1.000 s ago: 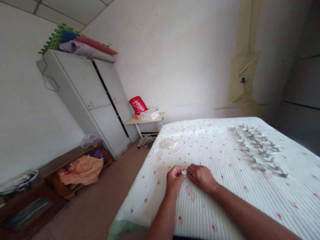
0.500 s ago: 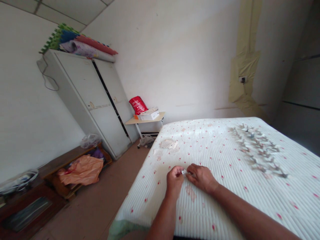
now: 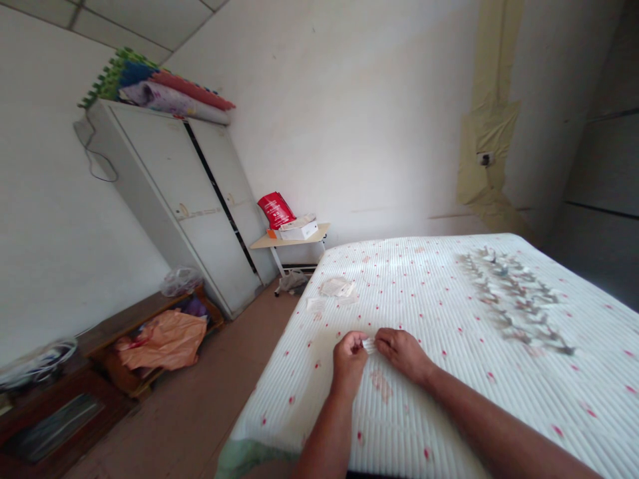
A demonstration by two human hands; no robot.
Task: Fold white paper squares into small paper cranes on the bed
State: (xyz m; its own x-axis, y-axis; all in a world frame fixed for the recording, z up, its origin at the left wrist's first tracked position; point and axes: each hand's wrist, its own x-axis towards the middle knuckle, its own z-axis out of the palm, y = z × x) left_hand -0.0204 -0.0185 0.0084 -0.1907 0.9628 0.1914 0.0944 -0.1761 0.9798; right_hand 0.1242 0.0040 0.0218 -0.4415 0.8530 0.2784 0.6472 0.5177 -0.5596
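Observation:
Between my hands, low over the bed, is a small whitish piece of folded paper [image 3: 369, 346]. My left hand [image 3: 348, 356] pinches its left side between thumb and fingers. At its other side are the curled fingers of my right hand [image 3: 403, 352], closed on the edge; the fingertips are partly hidden. Both forearms reach in from the bottom of the view. On the right of the bed stand several rows of small folded-paper figures [image 3: 519, 299], shaped like birds. A few loose paper sheets [image 3: 337, 287] lie farther off, left of centre.
The bed [image 3: 429, 412] has a white ribbed cover with red dots. A small table [image 3: 289, 241] beyond its far left corner carries a white box [image 3: 299, 230] and a red bag [image 3: 276, 210]. A grey cabinet [image 3: 170, 193] and a wooden bench with an orange bag [image 3: 164, 339] stand left.
My right hand's fingers have drawn in slightly, and more of the paper shows between the hands, as a pale flat piece. My left hand stays nearly where it was.

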